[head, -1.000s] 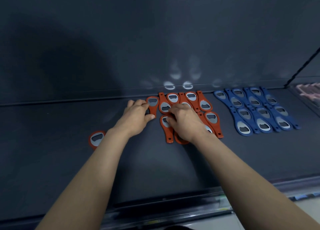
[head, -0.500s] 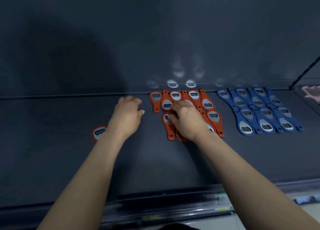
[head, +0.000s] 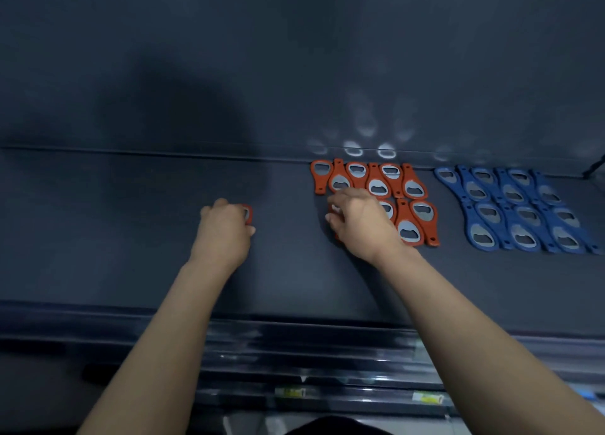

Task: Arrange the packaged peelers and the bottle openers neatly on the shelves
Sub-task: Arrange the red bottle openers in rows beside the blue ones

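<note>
Two bare forearms reach from six o'clock up onto a dark shelf (head: 131,238), both palms down. The left hand (head: 226,230) sits at about nine o'clock of the right hand (head: 360,225), the two well apart. The left hand's fingers are curled down over a lone orange opener (head: 248,212), with the thumb tucked against its near side, so the hand grips it. Only a sliver of orange rim and grey metal shows at the hand's two o'clock edge; the rest is covered.

The right hand lies on the front row of the orange bottle openers (head: 376,186), wrist bent, its fingertips (head: 334,209) bent down at the block's nine o'clock end. Whether those fingers pinch an opener or only press on it cannot be told, since the knuckles hide the contact. The back row of that block, at twelve o'clock of the hand, lies flat with heads and handles alternating, close to the back wall (head: 294,58), where pale blurred reflections show. The left part of the front row is hidden under the hand.

The blue bottle openers (head: 481,238) lie in two rows at three o'clock of the orange block, apart from it, their far end cut off by the frame edge. At six o'clock the price rail (head: 327,392) is smeared and its labels are unreadable.
</note>
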